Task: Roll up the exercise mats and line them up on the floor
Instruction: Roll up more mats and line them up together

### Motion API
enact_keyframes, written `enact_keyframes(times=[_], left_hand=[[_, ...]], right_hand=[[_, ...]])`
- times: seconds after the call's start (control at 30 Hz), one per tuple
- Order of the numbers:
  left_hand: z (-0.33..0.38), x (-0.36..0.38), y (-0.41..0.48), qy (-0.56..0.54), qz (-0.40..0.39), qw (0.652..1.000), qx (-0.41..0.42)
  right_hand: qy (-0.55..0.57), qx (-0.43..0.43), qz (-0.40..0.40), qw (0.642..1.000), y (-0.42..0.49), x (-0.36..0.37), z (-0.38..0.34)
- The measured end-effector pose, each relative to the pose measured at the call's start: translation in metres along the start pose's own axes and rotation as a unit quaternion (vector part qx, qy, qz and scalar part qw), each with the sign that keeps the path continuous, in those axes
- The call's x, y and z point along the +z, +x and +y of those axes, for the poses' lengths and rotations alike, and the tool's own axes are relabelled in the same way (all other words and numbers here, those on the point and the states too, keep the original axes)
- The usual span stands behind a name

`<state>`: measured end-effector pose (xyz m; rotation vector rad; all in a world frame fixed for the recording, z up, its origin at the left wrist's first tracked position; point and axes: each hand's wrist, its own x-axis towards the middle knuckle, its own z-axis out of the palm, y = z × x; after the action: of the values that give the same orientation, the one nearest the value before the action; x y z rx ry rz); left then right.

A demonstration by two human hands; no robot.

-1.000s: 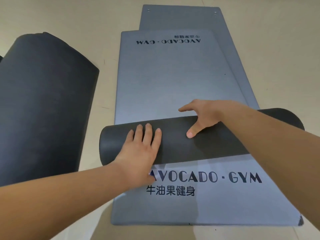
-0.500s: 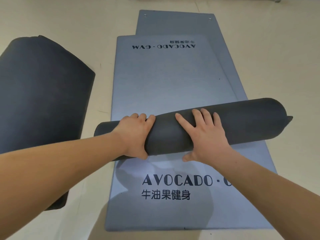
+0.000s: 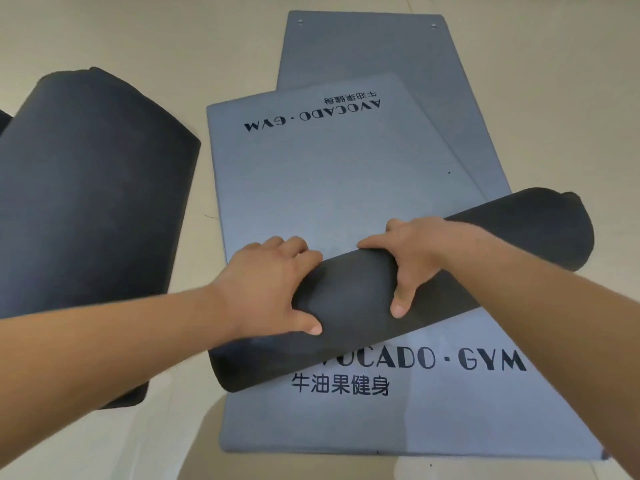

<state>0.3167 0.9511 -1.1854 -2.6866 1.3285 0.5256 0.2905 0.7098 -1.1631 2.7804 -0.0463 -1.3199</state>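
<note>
Step in hand: by judgement, handling a finished roll, gripped in both hands for placing in line. Two mats lie flat and are not yet rolled.
Next move: likely a swing to the left to lay the roll parallel to the one there, held firmly so the foam does not spring open.
Floor (image 3: 138,36): pale beige, smooth and matt.
Large dark roll (image 3: 86,220): left of the flat mats, charcoal foam, a broad, loose cylinder.
Top flat mat (image 3: 329,188): grey sheet with a fine grain, black "AVOCADO · GYM" print at its near and far ends, rounded corners.
Lower flat mat (image 3: 363,53): same grey, showing beyond the far and right edges, with two small eyelets at the far end.
Rolled mat (image 3: 356,292): a tight, dark, matt tube lying aslant across the top flat mat's near print.
Left hand (image 3: 266,285): wrapped over the roll, thumb on the near face.
Right hand (image 3: 422,251): clasping the roll likewise, thumb pointing down.
</note>
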Motion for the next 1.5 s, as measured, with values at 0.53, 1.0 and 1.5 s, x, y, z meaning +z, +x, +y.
enact_keyframes(times=[0.53, 1.0, 1.5], left_hand=[[-0.030, 0.043, 0.004, -0.010, 0.022, 1.000, 0.015], [-0.013, 0.071, -0.029, 0.157, 0.001, 0.987, -0.033], [-0.007, 0.005, -0.018, 0.036, 0.025, 0.999, 0.032]], right_hand=[[-0.001, 0.009, 0.148, 0.989, -0.023, 0.023, -0.042], [-0.088, 0.036, 0.299, 0.950, 0.023, 0.035, -0.032], [-0.084, -0.023, 0.255, 0.963, -0.019, 0.017, -0.017]])
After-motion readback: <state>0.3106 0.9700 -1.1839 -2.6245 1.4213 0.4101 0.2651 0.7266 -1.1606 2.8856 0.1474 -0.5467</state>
